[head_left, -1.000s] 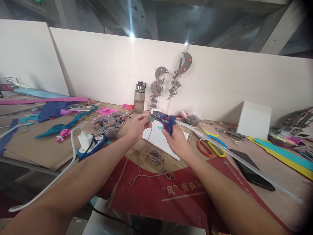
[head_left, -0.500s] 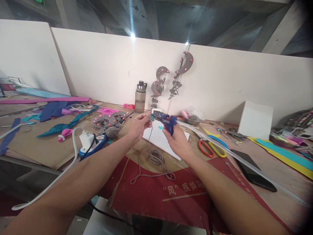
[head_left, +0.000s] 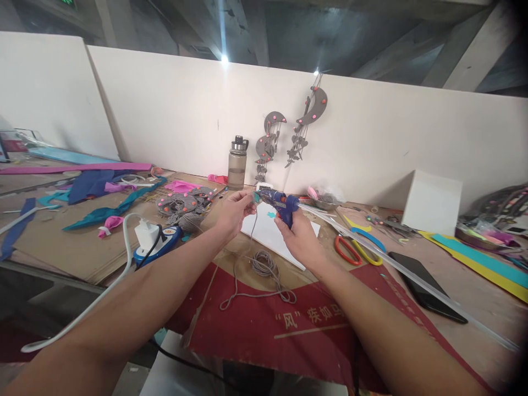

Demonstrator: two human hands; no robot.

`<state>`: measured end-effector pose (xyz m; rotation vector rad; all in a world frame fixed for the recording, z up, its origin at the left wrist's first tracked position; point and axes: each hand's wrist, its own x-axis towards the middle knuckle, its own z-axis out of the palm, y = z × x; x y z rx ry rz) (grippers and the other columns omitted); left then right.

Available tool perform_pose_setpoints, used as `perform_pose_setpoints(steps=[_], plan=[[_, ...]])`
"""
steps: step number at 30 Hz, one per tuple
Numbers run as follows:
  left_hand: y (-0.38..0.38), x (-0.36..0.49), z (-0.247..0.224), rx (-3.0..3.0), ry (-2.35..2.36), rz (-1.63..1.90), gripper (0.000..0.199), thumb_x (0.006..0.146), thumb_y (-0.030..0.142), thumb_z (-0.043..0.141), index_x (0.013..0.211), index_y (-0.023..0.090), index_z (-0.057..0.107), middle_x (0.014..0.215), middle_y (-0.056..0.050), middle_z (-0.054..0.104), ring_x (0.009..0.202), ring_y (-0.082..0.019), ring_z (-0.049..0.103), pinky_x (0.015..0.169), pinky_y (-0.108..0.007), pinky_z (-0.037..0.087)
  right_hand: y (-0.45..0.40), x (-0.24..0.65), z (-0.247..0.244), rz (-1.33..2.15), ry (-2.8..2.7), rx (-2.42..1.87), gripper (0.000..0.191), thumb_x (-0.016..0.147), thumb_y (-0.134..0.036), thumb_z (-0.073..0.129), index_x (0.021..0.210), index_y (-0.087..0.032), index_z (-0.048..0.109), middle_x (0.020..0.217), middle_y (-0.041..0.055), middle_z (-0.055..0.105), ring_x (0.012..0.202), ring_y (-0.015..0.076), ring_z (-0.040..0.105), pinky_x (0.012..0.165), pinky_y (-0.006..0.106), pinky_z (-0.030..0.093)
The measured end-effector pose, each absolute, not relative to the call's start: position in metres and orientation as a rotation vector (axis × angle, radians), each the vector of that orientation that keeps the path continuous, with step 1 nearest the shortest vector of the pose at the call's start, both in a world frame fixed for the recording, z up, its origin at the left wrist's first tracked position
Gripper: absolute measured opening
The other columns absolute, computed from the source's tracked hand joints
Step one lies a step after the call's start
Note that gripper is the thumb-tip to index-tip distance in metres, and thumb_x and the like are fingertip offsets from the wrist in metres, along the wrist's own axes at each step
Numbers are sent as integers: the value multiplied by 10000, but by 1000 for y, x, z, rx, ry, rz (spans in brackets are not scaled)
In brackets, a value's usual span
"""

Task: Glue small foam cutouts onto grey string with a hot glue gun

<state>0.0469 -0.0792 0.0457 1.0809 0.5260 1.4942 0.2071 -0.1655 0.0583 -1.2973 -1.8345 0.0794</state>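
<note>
The table (head_left: 445, 269) carries a sheet of printed red cardboard (head_left: 247, 341) along its front edge. A loose coil of cord (head_left: 264, 267) rests on the cardboard. Brown cardboard (head_left: 78, 242) covers part of the left side, with a teal strip (head_left: 113, 210) on top. The bottle (head_left: 237, 173) stands upright at the rear. The scissors (head_left: 357, 258) and phone (head_left: 416, 291) lie on the right.
</note>
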Motion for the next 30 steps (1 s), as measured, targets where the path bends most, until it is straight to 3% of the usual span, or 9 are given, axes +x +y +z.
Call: perform_pose_setpoints(steps=[30], plan=[[-80, 47, 44, 1089, 521, 1503, 208, 668, 276, 734, 712, 137, 585, 621, 8, 560, 531, -76, 521, 523, -217, 414, -166, 207, 57, 42, -1850, -1294, 294, 881, -338, 448, 1116, -171, 505, 993, 126, 648, 897, 260, 599, 806, 419, 467]])
